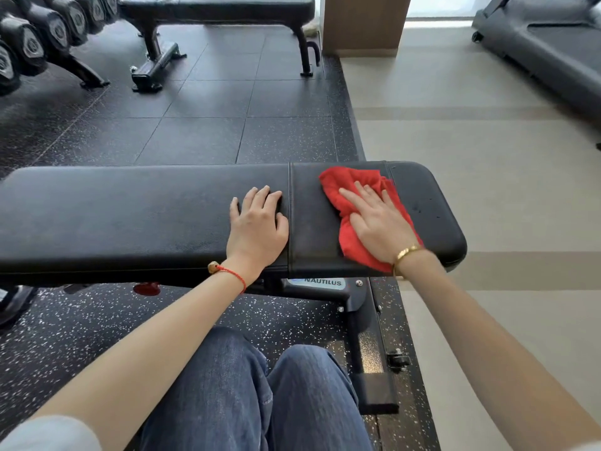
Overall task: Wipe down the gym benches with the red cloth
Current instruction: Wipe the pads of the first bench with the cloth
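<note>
Hands on long black padded gym bench (146, 209) — right hand (377, 222) flat on crumpled red cloth (351, 190), left hand (257, 222) open, bracing at its 9 o'clock; unwiped length runs left.

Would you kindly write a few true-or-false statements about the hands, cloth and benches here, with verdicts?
1. The right hand presses the red cloth flat on the near bench. True.
2. The left hand holds a spray bottle. False: it rests bare on the pad, holding nothing.
3. The cloth lies on the bench's left end. False: it is on the short right section.
4. A second bench stands beyond. True.
5. Dumbbells sit on a rack at far left. True.
</note>
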A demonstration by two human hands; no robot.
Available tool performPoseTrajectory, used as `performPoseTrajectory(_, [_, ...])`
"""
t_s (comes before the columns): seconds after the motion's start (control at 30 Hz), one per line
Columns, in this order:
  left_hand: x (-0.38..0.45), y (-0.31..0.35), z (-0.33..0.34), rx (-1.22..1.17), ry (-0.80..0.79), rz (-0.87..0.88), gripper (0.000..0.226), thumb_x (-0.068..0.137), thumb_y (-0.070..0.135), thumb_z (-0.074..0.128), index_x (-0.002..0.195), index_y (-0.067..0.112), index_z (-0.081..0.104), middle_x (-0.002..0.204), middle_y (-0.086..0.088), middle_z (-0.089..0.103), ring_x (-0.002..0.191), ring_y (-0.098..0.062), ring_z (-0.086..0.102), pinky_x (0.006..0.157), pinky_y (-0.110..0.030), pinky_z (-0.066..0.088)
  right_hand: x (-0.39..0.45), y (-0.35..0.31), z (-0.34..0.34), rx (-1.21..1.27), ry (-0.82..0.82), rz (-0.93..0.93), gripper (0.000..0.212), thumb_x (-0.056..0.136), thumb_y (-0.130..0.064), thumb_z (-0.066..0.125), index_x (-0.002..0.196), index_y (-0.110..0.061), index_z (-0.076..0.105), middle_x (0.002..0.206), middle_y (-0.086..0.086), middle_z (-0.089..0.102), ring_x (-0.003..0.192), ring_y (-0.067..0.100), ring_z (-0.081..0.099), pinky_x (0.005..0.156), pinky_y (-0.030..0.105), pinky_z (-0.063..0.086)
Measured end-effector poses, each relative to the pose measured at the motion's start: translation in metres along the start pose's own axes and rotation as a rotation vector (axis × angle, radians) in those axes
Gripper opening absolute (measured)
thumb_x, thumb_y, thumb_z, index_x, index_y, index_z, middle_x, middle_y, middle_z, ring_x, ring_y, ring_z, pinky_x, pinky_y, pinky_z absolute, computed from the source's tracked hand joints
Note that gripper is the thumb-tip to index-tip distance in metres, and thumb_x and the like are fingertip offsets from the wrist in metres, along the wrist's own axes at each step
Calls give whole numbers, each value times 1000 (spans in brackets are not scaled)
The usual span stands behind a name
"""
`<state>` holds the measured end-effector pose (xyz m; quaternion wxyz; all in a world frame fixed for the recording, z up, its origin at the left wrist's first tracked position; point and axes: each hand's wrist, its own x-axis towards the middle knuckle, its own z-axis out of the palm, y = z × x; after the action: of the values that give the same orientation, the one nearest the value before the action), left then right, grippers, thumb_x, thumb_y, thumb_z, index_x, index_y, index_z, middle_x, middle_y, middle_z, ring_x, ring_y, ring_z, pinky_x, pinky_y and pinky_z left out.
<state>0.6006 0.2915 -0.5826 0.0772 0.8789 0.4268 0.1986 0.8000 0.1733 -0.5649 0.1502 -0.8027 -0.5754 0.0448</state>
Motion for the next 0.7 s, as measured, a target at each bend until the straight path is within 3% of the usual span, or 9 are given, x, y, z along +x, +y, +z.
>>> performPoseTrajectory(0.13, [1, 0, 0, -3, 6, -2, 47, 95, 25, 44, 142, 17, 47, 151, -5, 44, 145, -22, 31, 120, -54, 18, 53, -4, -2, -49, -13, 176, 55, 98, -25, 30, 153, -25, 20, 162, 10, 8, 150, 24, 8, 121, 40, -3])
performPoseTrajectory(0.3, [2, -2, 2, -18, 18, -3, 46, 93, 25, 47, 139, 18, 51, 149, -4, 46, 143, -21, 33, 119, -52, 19, 30, -47, 16, -1, -24, -12, 56, 97, -36, 36, 151, -29, 24, 162, 7, 11, 149, 22, 9, 122, 37, -2])
performPoseTrajectory(0.47, [2, -8, 3, -24, 26, 15, 46, 94, 27, 47, 139, 20, 51, 149, -3, 47, 143, -20, 34, 119, -51, 21, -25, -25, 8, 2, 14, -113, 54, 97, -33, 38, 150, -33, 27, 161, 2, 17, 149, 17, 13, 122, 35, 0])
performPoseTrajectory(0.7, [1, -3, 2, -1, 2, 9, 47, 96, 26, 44, 142, 18, 48, 151, -5, 44, 145, -23, 31, 120, -54, 19, 45, 12, -7, -68, -27, 201, 54, 99, -33, 30, 152, -31, 21, 162, 6, 9, 150, 22, 7, 122, 40, -6])
